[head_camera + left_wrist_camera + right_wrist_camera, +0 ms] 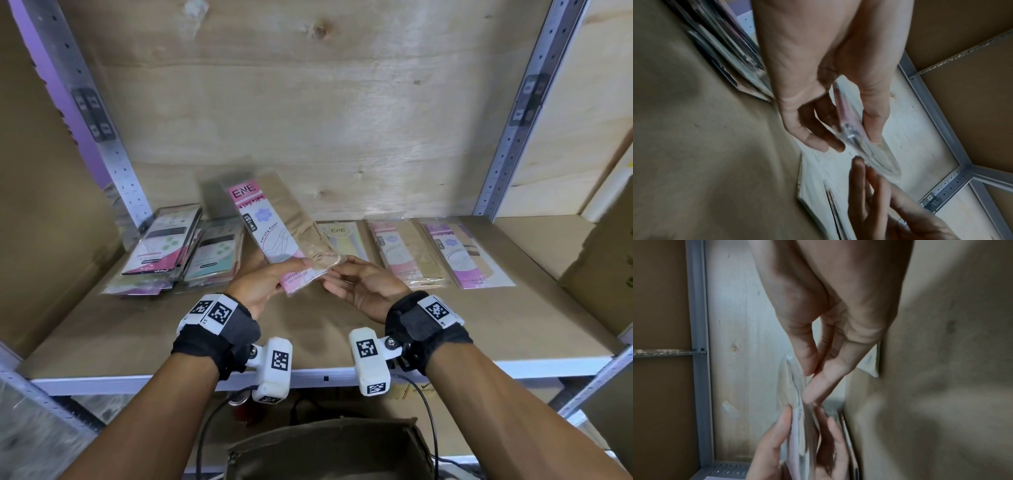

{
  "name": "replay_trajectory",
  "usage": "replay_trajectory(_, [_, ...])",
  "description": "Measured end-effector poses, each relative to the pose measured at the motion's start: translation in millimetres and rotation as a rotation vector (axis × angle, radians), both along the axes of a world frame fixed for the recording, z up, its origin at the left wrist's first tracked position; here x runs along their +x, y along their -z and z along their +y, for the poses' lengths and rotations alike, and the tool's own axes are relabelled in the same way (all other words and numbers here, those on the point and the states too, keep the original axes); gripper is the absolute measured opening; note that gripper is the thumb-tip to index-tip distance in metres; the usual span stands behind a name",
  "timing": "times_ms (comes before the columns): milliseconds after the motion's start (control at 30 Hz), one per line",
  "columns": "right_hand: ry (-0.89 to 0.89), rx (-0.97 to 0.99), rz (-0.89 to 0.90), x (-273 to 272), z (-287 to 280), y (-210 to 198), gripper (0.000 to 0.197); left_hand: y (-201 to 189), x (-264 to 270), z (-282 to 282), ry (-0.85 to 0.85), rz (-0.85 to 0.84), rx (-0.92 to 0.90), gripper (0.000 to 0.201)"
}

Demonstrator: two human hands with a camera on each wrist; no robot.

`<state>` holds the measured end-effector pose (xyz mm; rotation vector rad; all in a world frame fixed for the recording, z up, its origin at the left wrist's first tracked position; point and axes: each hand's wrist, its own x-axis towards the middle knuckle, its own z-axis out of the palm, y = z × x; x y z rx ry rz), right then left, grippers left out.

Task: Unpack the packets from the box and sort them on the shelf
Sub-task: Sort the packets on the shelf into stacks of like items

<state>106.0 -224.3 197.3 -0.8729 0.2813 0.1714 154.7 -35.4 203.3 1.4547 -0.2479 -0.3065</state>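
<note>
Here, a brown shelf board (445,329) with grey metal posts and a pale plywood back panel (308,120) fills the head view. At its back left, a stack of packets (161,246) with pink and green labels lies beside a second stack (214,255). To the right, three flat packets lie side by side: a yellow-labelled one (346,240), a pink one (400,250) and a purple one (459,250). A cardboard box (603,246) sits at the right edge.

Above the middle of the board, the left hand (263,287) grips the lower end of a pink stocking packet (274,226), thumb on top and fingers beneath, the packet tilting up toward the back. The right hand (363,287) is loosely open, its fingertips (813,391) touching the packet's near clear corner; no firm grip shows.
</note>
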Motion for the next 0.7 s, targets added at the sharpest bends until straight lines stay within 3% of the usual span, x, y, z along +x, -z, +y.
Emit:
replay_trajectory(267, [0.001, 0.059, 0.104, -1.5, -2.6, -3.3, 0.015, -0.7, -2.8, 2.0, 0.102, 0.047, 0.054, 0.056])
replay_trajectory(500, [-0.137, -0.348, -0.01, -1.6, -14.6, -1.9, 0.05, -3.9, -7.8, 7.0, 0.215, 0.106, 0.115, 0.054])
replay_trajectory(600, [-0.127, -0.381, 0.009, -1.3, -18.0, 1.6, 0.027, -6.0, -10.5, 7.1, 0.245, 0.077, 0.197, 0.045])
replay_trajectory(700, [-0.116, -0.366, 0.023, -1.0, -22.1, 0.7, 0.023, -9.9, -10.6, 9.0, 0.253, 0.069, 0.237, 0.035])
